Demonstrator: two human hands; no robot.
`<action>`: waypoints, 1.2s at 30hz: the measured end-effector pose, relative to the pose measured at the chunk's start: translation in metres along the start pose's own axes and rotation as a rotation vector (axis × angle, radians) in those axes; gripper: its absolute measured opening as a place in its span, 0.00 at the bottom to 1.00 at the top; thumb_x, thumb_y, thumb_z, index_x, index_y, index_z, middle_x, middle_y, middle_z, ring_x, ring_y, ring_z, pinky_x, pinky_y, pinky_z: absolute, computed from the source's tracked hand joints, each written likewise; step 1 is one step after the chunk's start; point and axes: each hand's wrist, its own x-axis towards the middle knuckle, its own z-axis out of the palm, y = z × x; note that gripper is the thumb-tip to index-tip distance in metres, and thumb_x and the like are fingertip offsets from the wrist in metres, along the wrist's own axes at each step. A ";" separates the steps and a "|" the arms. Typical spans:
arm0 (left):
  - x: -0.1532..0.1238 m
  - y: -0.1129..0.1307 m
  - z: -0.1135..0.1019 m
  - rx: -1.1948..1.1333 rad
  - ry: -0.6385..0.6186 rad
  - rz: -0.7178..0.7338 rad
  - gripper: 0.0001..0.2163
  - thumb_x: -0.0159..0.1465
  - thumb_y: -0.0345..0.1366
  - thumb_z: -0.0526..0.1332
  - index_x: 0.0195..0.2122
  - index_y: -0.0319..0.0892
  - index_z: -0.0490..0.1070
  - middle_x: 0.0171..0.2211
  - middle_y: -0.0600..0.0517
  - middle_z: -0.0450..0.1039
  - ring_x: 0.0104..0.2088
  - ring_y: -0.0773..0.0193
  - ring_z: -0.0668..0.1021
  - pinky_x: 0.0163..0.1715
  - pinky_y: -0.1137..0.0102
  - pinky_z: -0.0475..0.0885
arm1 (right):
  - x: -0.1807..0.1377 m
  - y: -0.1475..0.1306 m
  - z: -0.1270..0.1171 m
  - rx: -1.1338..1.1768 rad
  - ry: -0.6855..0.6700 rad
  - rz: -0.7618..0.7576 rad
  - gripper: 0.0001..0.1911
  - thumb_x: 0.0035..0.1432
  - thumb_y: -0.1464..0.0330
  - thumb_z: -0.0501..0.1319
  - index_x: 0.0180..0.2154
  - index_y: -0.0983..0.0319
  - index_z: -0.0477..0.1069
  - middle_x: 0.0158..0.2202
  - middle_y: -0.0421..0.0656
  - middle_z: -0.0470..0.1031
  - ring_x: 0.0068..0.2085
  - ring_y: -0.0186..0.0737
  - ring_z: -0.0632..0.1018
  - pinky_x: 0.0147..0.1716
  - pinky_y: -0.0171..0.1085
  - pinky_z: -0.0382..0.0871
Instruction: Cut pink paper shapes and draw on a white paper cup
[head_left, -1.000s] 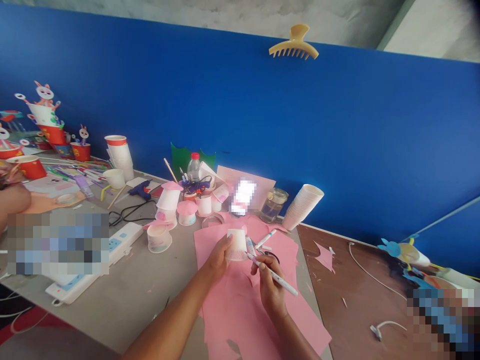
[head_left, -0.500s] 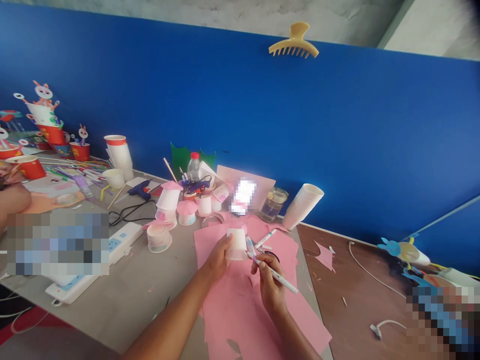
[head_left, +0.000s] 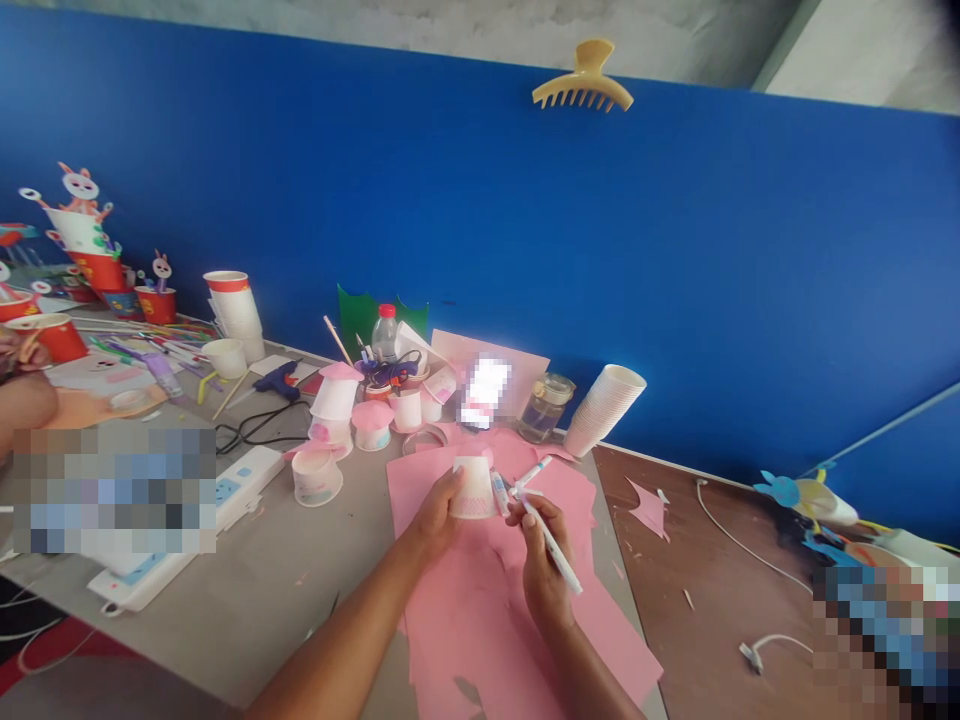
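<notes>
My left hand (head_left: 439,515) grips a white paper cup (head_left: 472,487), held upside down, with a band of small pink marks near its rim. Just to the right, my right hand (head_left: 546,555) holds a white marker (head_left: 553,550), its upper end pointing away from me and apart from the cup. Under both hands lie overlapping sheets of pink paper (head_left: 487,640). More markers (head_left: 534,472) rest on the paper beyond my right hand. Pink-topped paper cups (head_left: 373,425) stand to the left of the cup I hold.
A phone with a bright screen (head_left: 486,390) leans at the back beside a glass jar (head_left: 547,408) and a stack of paper cups (head_left: 606,410). Left are a blue glue gun (head_left: 279,380), a power strip (head_left: 187,525) and another person's hand (head_left: 22,375).
My right hand has turned the marker more upright and drawn it away from the cup, slightly to the right. My left hand keeps the cup in place.
</notes>
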 end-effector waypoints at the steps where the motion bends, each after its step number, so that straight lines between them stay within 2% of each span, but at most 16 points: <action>1: 0.000 0.001 0.001 -0.004 0.007 -0.003 0.17 0.59 0.47 0.64 0.37 0.36 0.77 0.32 0.45 0.80 0.34 0.57 0.79 0.38 0.67 0.69 | 0.000 0.001 0.000 -0.005 0.016 -0.008 0.12 0.64 0.59 0.57 0.44 0.59 0.69 0.35 0.43 0.73 0.35 0.42 0.76 0.38 0.45 0.72; 7: -0.001 0.002 0.003 -0.005 0.010 0.001 0.19 0.58 0.48 0.65 0.40 0.36 0.77 0.33 0.44 0.80 0.40 0.53 0.79 0.43 0.65 0.70 | -0.002 0.011 0.000 -0.164 -0.032 -0.177 0.14 0.66 0.64 0.54 0.51 0.59 0.66 0.41 0.46 0.72 0.40 0.43 0.76 0.43 0.48 0.71; 12: -0.001 0.002 0.001 0.015 0.000 0.001 0.18 0.59 0.47 0.64 0.40 0.36 0.77 0.33 0.45 0.80 0.40 0.53 0.79 0.43 0.65 0.70 | -0.003 0.016 0.001 -0.263 -0.090 -0.306 0.18 0.67 0.68 0.52 0.57 0.58 0.62 0.44 0.47 0.73 0.43 0.43 0.76 0.45 0.48 0.71; 18: 0.001 0.001 0.001 0.044 -0.004 0.002 0.20 0.59 0.51 0.63 0.41 0.37 0.77 0.33 0.46 0.79 0.39 0.55 0.78 0.41 0.66 0.70 | -0.003 0.015 0.002 -0.285 -0.087 -0.336 0.17 0.68 0.69 0.50 0.57 0.59 0.61 0.38 0.44 0.75 0.41 0.42 0.77 0.42 0.46 0.71; 36: 0.001 0.001 0.001 0.025 0.009 -0.013 0.18 0.60 0.48 0.63 0.39 0.36 0.77 0.33 0.45 0.79 0.39 0.54 0.79 0.42 0.66 0.68 | -0.004 0.017 0.000 -0.341 -0.135 -0.354 0.16 0.67 0.69 0.52 0.55 0.60 0.63 0.40 0.46 0.75 0.42 0.43 0.77 0.44 0.45 0.72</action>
